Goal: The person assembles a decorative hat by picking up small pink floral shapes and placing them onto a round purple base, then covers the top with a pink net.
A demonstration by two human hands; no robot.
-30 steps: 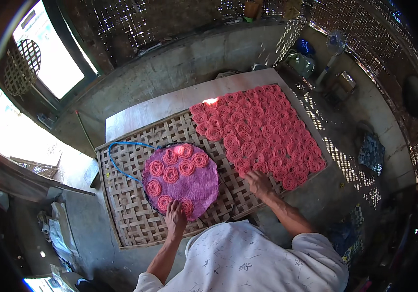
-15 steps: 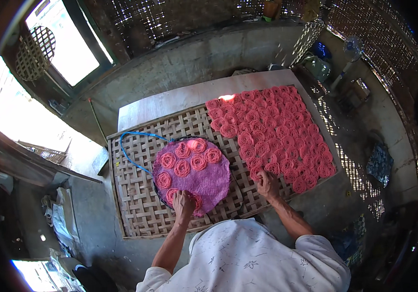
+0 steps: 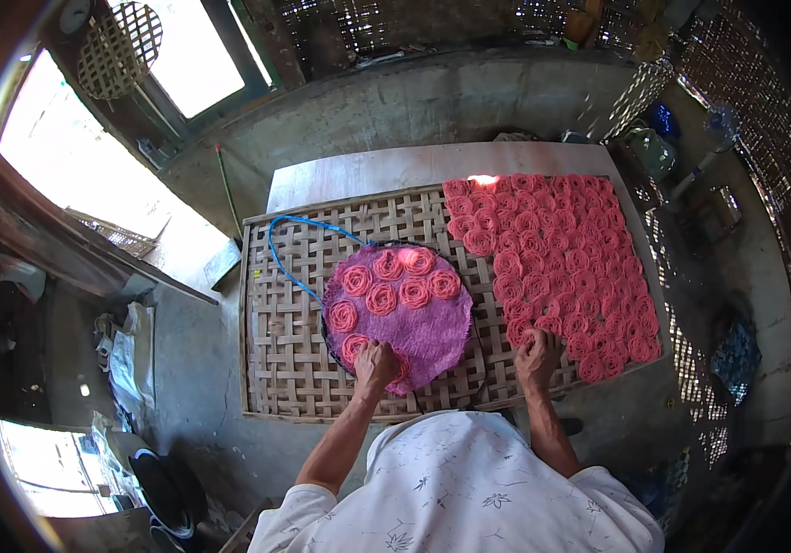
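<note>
round purple cloth (image 3: 427,341) is lying left of centre on a slatted woven panel (image 3: 294,369); both grips are going unconfirmed.
the left hand (image 3: 377,365) is bunching its fingers at the cloth's lower edge and partly covering a rosette (image 3: 404,368); i am not able to tell whether it is clamping anything. the right hand (image 3: 536,358) is resting, fingers drawn together, at the lower left of the close-set rosettes (image 3: 580,267), its fingertips likewise being hidden. the panel is hiding much of the pale bench (image 3: 349,175), and sun glare (image 3: 485,180) is bleaching one top rosette. the cloth is showing a frayed edge, coiled coral rosettes curving along its upper and left side, and bare fabric lower right.
</note>
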